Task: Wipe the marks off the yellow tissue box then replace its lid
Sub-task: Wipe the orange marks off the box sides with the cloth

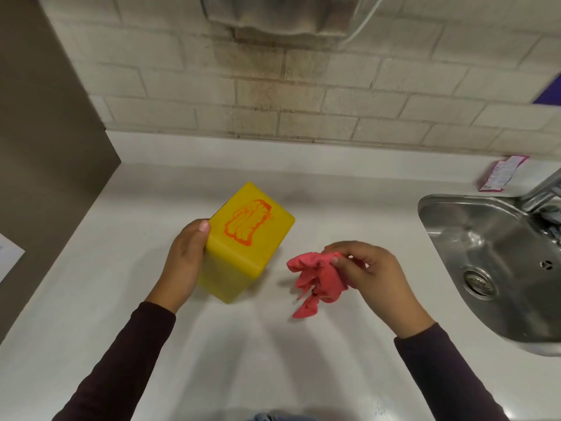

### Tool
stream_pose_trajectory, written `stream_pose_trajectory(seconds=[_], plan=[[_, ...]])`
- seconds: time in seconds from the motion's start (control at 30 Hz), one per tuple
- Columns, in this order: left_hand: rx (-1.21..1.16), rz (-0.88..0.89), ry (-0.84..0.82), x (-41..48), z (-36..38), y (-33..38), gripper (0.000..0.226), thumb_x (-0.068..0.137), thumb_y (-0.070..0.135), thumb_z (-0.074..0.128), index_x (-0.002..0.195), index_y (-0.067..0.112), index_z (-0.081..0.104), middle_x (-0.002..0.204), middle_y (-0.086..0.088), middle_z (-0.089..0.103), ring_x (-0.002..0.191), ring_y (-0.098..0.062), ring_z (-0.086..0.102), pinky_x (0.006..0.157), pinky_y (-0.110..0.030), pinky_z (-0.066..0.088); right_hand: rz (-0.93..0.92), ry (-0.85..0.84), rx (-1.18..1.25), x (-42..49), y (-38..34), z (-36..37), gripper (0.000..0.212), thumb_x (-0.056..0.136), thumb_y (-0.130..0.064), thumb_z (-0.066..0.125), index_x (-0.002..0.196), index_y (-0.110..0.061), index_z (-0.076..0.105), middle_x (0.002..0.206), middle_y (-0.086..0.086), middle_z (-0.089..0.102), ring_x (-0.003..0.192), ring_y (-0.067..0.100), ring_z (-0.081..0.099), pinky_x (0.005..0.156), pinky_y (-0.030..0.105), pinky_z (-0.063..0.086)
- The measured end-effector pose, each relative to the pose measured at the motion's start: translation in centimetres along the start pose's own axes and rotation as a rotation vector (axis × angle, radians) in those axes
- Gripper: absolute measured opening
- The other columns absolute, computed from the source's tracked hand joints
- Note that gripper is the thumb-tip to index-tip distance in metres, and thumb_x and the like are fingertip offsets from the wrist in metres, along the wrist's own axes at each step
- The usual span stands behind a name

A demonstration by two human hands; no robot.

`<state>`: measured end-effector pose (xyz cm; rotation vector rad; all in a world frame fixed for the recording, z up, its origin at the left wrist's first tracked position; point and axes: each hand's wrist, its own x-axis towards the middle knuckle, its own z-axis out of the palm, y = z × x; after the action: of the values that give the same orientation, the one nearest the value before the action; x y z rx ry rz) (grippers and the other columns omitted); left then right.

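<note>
One yellow tissue box (243, 241) stands left of centre on the white countertop (243, 344), its top face bearing orange marks (250, 226). The left hand (182, 262) grips its left side. The right hand (370, 278), just right, pinches one crumpled pink cloth (315, 281). One steel sink (491, 268) sits right; a pale brick wall (303, 101) lies far.

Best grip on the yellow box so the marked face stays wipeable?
Judging by its pose, grip the yellow box by its tall side walls, from the left, as the left hand does. The orange marks sit on the upturned face, leaving it open for the pink cloth.
</note>
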<state>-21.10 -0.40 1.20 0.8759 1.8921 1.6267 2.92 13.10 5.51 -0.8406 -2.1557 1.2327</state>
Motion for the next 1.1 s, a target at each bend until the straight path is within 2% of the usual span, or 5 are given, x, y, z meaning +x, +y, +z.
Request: stream_pose_trajectory(seconds=[0.17, 0.3, 0.6, 0.9, 1.1], plan=[[-0.005, -0.029, 0.002, 0.0, -0.4, -0.2, 0.047, 0.074, 0.067, 0.028, 0.088, 0.036, 0.06, 0.093, 0.005, 0.063, 0.083, -0.002, 0.057, 0.08, -0.025, 0.044, -0.196, 0.129, -0.387, 0.1, -1.8, -1.7, 0.02, 0.077, -0.011, 0.069, 0.072, -0.03, 0.072, 0.067, -0.012, 0.062, 0.067, 0.006, 0.056, 0.072, 0.024, 0.041], [-0.014, -0.04, 0.011, 0.0, -0.6, -0.3, 0.047, 0.073, 0.068, 0.028, 0.085, 0.035, 0.059, 0.09, 0.004, 0.063, 0.083, -0.007, 0.056, 0.08, -0.027, 0.043, -0.128, 0.13, -0.28, 0.4, -2.7, -1.8, 0.011, 0.071, -0.016, 0.076, 0.063, -0.019, 0.069, 0.062, -0.004, 0.057, 0.065, 0.009, 0.054, 0.058, 0.016, 0.038], [0.009, -0.01, -0.004, 0.1, -0.3, -0.1, 0.049, 0.075, 0.066, 0.027, 0.089, 0.033, 0.06, 0.095, -0.002, 0.064, 0.087, -0.013, 0.057, 0.081, -0.03, 0.044, -0.201, -0.039, -0.423, 1.7, -4.3, -3.4, 0.007, 0.074, -0.02, 0.077, 0.069, -0.018, 0.072, 0.065, -0.001, 0.065, 0.064, 0.016, 0.059, 0.061, 0.036, 0.048], [-0.002, -0.013, 0.013, 0.2, -0.1, -0.2, 0.063, 0.077, 0.062, 0.029, 0.098, 0.012, 0.06, 0.097, -0.012, 0.063, 0.085, -0.015, 0.055, 0.079, -0.03, 0.044, -0.015, 0.1, -0.222, 3.0, -3.2, -5.5, 0.013, 0.076, -0.017, 0.075, 0.067, -0.02, 0.066, 0.061, 0.003, 0.063, 0.052, 0.003, 0.053, 0.051, 0.01, 0.041], [0.008, -0.016, 0.023, 0.3, -0.2, -0.3, 0.055, 0.081, 0.059, 0.027, 0.095, 0.017, 0.06, 0.089, -0.002, 0.062, 0.077, -0.005, 0.054, 0.075, -0.025, 0.043, 0.088, 0.26, -0.324, 3.8, -3.1, -8.3, 0.012, 0.073, -0.019, 0.077, 0.066, -0.017, 0.068, 0.063, 0.005, 0.062, 0.054, 0.004, 0.049, 0.054, 0.012, 0.039]])
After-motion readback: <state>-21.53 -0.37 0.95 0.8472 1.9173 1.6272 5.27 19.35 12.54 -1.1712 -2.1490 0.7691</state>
